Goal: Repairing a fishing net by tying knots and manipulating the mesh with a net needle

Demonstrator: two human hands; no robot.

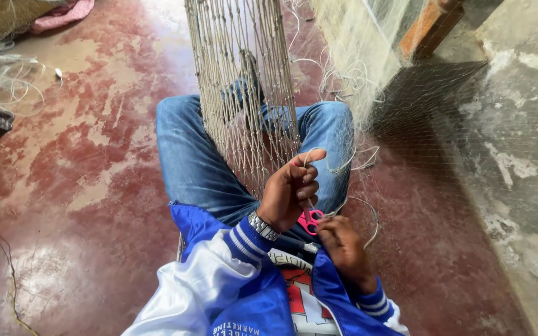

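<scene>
Head view, looking down at a person seated on a worn red floor point(82, 186), legs in blue jeans point(194, 162) stretched forward. A strip of pale knotted fishing net point(244, 81) runs taut from the lap up and away between the knees. The left hand point(291, 190), a metal watch point(263, 226) at its wrist, is raised at the net's near end, fingers curled and thumb pinching a thin white twine point(337, 163) against the mesh. The right hand point(342, 244) sits lower beside the lap, fingers closed around small pink-handled scissors point(310, 221). Loose fine netting point(356, 74) drapes along a rough concrete wall point(518, 143). Judged from this, clean work here needs the net kept tight and the blades held close to the knot, clear of neighbouring strands.
</scene>
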